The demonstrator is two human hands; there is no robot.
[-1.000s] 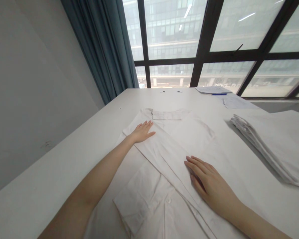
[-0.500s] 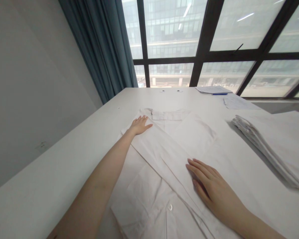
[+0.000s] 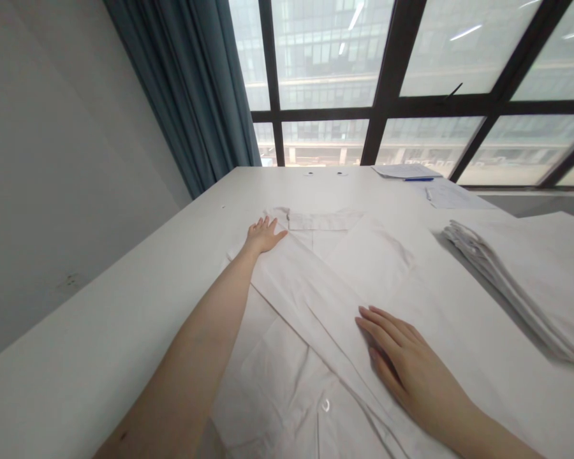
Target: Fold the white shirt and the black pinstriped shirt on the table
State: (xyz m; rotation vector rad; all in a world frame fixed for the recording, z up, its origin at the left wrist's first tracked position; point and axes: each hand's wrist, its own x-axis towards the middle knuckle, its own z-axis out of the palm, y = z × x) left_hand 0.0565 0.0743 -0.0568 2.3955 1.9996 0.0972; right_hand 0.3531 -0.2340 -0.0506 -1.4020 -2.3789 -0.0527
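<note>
A white garment [image 3: 277, 357] lies on the white table, its collar band at the far end and a round button low in the middle. One folded part of it runs diagonally from the upper left to the lower right. My left hand [image 3: 263, 236] rests flat with fingers spread on the garment's upper left, beside the collar. My right hand [image 3: 402, 357] lies palm down over the diagonal part at the lower right, its fingers stretched out and holding nothing.
A stack of folded white cloth [image 3: 545, 274] lies on the table [image 3: 148, 280] at the right. Papers [image 3: 406, 171] and a blue pen [image 3: 418, 180] are at the far right edge. Behind stand a blue curtain [image 3: 196, 89] and large windows.
My left hand has shifted slightly left and up toward the collar's left end. My right hand has stayed nearly in place. The whole view has moved a little.
</note>
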